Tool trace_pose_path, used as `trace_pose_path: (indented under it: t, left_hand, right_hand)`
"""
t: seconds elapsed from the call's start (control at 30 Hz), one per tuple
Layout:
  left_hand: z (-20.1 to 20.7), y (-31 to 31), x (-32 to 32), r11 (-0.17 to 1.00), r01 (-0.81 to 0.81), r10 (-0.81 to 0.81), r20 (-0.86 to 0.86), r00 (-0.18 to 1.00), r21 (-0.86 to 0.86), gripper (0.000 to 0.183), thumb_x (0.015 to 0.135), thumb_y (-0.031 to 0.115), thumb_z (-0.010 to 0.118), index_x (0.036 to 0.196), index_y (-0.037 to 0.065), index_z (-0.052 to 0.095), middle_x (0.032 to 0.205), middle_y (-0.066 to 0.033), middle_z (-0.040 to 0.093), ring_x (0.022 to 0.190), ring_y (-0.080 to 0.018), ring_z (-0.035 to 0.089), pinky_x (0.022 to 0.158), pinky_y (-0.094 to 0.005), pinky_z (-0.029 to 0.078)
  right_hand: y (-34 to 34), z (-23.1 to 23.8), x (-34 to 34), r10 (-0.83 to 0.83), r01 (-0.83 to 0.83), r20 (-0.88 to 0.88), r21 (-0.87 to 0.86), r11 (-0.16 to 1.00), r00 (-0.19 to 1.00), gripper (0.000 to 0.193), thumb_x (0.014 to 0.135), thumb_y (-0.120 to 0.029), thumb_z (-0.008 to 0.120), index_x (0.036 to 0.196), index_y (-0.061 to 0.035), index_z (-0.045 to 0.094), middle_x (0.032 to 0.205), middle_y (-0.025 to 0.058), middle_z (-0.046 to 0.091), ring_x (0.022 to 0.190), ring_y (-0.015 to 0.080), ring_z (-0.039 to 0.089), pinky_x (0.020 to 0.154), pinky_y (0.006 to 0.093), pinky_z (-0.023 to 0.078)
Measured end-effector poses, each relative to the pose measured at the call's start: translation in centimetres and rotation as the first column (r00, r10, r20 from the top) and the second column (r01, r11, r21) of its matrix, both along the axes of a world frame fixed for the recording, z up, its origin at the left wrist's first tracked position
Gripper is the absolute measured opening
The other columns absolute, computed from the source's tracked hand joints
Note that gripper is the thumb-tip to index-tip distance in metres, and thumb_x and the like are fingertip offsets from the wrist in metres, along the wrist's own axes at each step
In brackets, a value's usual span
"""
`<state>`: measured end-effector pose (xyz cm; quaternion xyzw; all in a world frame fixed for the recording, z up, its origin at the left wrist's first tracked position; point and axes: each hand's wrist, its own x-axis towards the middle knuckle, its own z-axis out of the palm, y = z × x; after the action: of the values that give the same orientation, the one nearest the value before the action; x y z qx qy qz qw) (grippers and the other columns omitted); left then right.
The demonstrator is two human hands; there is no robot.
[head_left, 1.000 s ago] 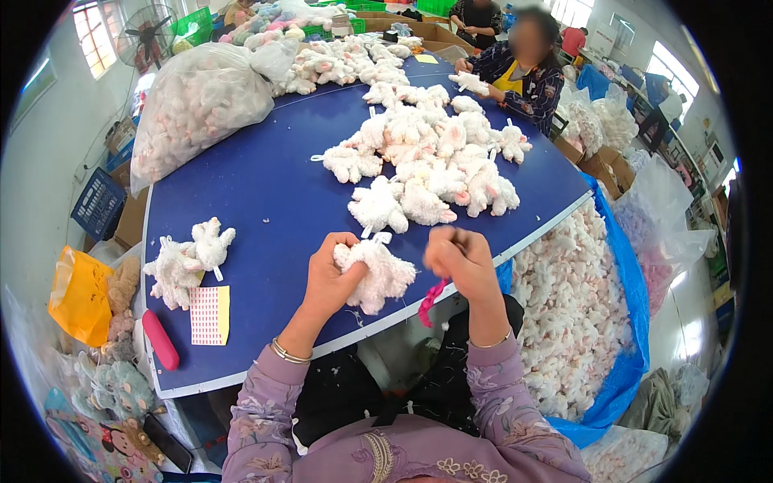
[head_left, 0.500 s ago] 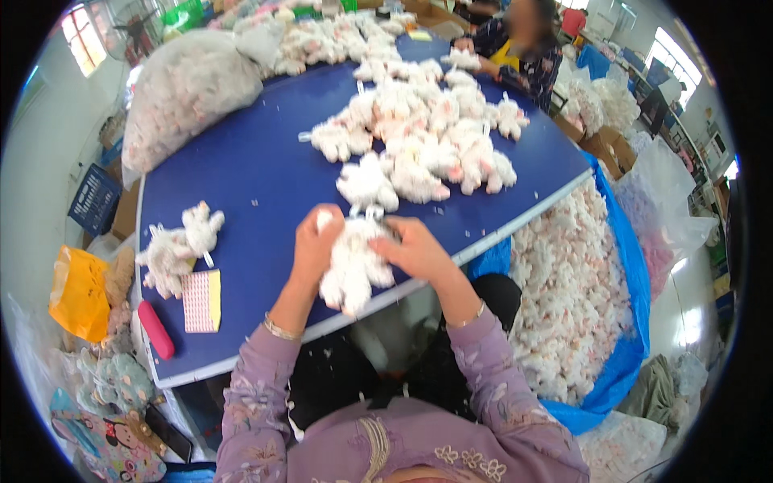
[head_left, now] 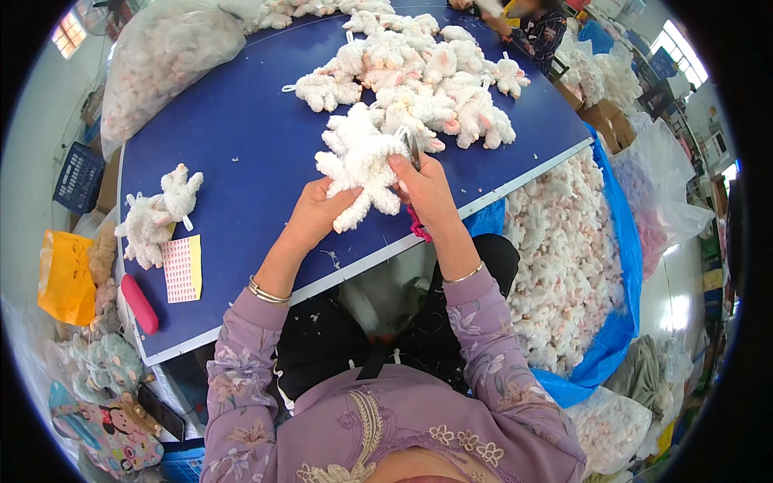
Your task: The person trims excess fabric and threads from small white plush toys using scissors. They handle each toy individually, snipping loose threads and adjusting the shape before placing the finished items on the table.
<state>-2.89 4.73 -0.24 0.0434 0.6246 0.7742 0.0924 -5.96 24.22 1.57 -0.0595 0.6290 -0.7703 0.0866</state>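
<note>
A white fluffy plush toy (head_left: pixel 360 165) is held up over the near edge of the blue table. My left hand (head_left: pixel 318 216) is closed on its lower left part, with the thumb on the plush. My right hand (head_left: pixel 428 193) pinches its right side and also holds small metal thread snips (head_left: pixel 413 150), their blades pointing away from me. A pink cord (head_left: pixel 417 224) hangs beneath the right palm; what it joins is hidden. Just beyond the held toy lies a heap of similar white and pink plush toys (head_left: pixel 394 60).
The blue table (head_left: pixel 241 177) bears two plush toys (head_left: pixel 161 213), a label sheet (head_left: pixel 182 270) and a pink case (head_left: pixel 139 304) on the left. A full plastic bag (head_left: pixel 165 64) sits far left. Right stands a blue sack (head_left: pixel 564 266) of plush pieces. A co-worker (head_left: pixel 535 32) is at the far side.
The plush toy and both hands have moved away from me, toward the heap, and the toy is turned. The snips' blades now show clearly. The view has tilted downward.
</note>
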Motion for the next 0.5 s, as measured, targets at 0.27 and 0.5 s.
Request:
trace_pose_path:
  t: [0.27,0.5]
  left_hand:
    - [1.0,-0.2,0.0,0.997,0.014,-0.023,-0.116,0.993,-0.073,0.028,0.097,0.018,0.046,0.113,-0.002,0.059,0.058,-0.0005,0.050,0.048,-0.0049,0.039,0.046,-0.0191,0.032]
    - [0.7,0.1,-0.4,0.982,-0.100,0.085,-0.093,0.992,-0.161,0.021,0.095,0.020,0.056,0.093,0.001,0.065,0.060,0.0034,0.051,0.051,-0.0031,0.044,0.048,-0.0198,0.034]
  right_hand:
    - [13.4,3.4,-3.1,0.100,-0.459,-0.590,-0.499,0.735,0.801,0.054,0.092,-0.047,0.053,0.123,-0.0031,0.051,0.108,0.0111,0.059,0.048,0.0066,0.042,0.041,0.0218,0.032]
    - [5.4,0.7,-4.7,0.014,0.413,-0.568,0.616,0.671,0.823,0.046,0.086,-0.030,0.064,0.119,0.0004,0.055,0.108,0.0145,0.065,0.093,0.0224,0.065,0.080,0.0338,0.051]
